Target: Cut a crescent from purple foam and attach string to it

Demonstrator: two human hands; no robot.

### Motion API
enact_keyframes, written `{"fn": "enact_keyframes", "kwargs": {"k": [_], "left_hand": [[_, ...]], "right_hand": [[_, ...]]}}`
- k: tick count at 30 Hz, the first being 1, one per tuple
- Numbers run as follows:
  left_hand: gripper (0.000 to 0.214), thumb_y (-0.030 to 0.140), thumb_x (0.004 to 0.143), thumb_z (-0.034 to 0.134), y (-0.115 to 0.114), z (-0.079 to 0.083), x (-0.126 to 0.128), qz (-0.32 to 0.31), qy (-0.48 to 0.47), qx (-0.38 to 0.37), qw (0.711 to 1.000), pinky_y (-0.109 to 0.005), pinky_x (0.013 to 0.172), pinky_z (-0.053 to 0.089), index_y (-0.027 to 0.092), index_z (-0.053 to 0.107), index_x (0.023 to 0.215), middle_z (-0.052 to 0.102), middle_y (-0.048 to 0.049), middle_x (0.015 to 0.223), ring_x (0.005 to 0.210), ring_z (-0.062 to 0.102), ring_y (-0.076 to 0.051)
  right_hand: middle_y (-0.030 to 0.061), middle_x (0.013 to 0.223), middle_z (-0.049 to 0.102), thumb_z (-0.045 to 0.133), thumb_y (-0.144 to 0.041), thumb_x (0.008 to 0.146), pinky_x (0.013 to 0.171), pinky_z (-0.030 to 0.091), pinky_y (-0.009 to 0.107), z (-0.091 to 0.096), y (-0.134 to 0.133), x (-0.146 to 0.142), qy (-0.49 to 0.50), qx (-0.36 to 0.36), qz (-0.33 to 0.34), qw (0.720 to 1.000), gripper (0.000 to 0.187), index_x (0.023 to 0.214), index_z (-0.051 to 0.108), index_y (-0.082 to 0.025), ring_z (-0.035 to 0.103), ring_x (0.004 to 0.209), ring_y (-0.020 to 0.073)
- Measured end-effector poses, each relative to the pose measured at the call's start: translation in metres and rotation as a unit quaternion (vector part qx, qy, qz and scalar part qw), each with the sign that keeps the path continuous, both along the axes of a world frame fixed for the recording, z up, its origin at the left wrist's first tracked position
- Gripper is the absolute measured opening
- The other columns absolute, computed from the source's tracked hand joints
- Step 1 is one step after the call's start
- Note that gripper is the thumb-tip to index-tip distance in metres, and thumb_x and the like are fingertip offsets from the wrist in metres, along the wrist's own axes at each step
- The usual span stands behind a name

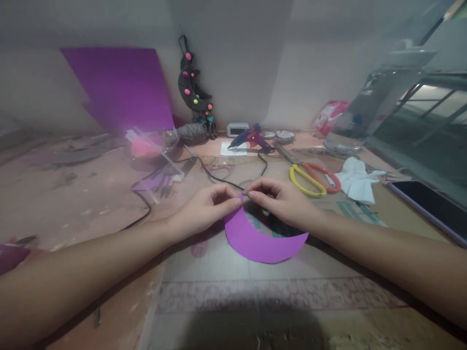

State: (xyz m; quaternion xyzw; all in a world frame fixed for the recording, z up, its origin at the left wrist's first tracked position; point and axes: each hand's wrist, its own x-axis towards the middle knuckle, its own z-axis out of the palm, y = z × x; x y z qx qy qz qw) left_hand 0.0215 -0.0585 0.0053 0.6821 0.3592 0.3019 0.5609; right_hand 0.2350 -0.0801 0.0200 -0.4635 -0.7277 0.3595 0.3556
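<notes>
Nearest the camera, two bare forearms are stretched forward over a worn tabletop (91, 194), meeting at the middle.

At far left, a large purple sheet (120, 87) is propped against the wall. Just right of it, a black crescent ornament (191, 87) dotted with coloured pompoms is leaned upright, with a ball of twine (192, 132) laid at its foot. A black cable (215, 177) is trailed across the table towards the hands.

The left hand (204, 209) is closed narrowly, thumb and forefinger pinched on the upper left tip of a purple paper crescent (255, 240). This crescent is laid flat at the centre of the table, its curve bowed towards the camera. The right hand (282, 201) is pinched on the same tip, so that the fingertips of both hands are brought almost together; whether something small is also held between them cannot be told.

Behind the hands, a blue glue gun (251, 137) is rested on a white card. Further right, scissors (314, 177) with one yellow and one red handle are laid beside a crumpled white scrap (357, 180). At far right, a dark-screened phone (430, 206) is laid flat.
</notes>
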Motion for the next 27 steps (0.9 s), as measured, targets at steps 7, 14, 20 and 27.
{"fn": "enact_keyframes", "kwargs": {"k": [7,14,20,27], "left_hand": [[0.025,0.039,0.09,0.066,0.0,0.006,-0.001,0.013,0.025,-0.021,0.999,-0.018,0.045,0.028,0.016,0.065,0.081,0.048,0.0052,0.057,0.048,0.04,-0.006],[0.022,0.036,0.085,0.071,-0.001,0.005,0.004,0.066,-0.065,-0.115,0.989,-0.015,0.043,0.036,0.017,0.06,0.086,0.052,0.0058,0.051,0.044,0.046,-0.006],[0.026,0.039,0.086,0.07,-0.011,0.008,0.007,0.05,-0.059,-0.105,0.992,-0.019,0.049,0.048,0.017,0.055,0.089,0.063,0.0026,0.057,0.048,0.058,-0.009],[0.023,0.035,0.085,0.07,-0.011,0.003,0.009,0.003,-0.069,-0.117,0.991,-0.021,0.054,0.047,0.018,0.056,0.092,0.061,0.0036,0.06,0.052,0.057,-0.009]], "right_hand": [[0.003,0.092,0.065,0.061,-0.027,0.086,0.06,0.044,0.027,-0.001,0.002,0.002,0.024,0.039,-0.052,0.998,0.025,0.109,0.059,-0.019,0.054,0.066,0.0123],[-0.0001,0.065,0.058,0.057,-0.049,0.09,0.056,0.041,0.027,0.002,0.003,0.004,0.045,-0.066,0.03,0.996,0.033,0.078,0.062,-0.018,0.053,0.059,0.0134],[0.0019,0.075,0.066,0.06,-0.038,0.089,0.065,0.045,0.027,0.005,0.0,0.0,-0.012,-0.017,0.076,0.997,0.023,0.082,0.067,-0.018,0.057,0.07,0.0142],[0.0011,0.074,0.065,0.061,-0.032,0.089,0.064,0.045,0.025,0.001,0.003,0.0,-0.022,0.004,0.081,0.996,0.019,0.079,0.065,-0.017,0.057,0.069,0.0126]]}}
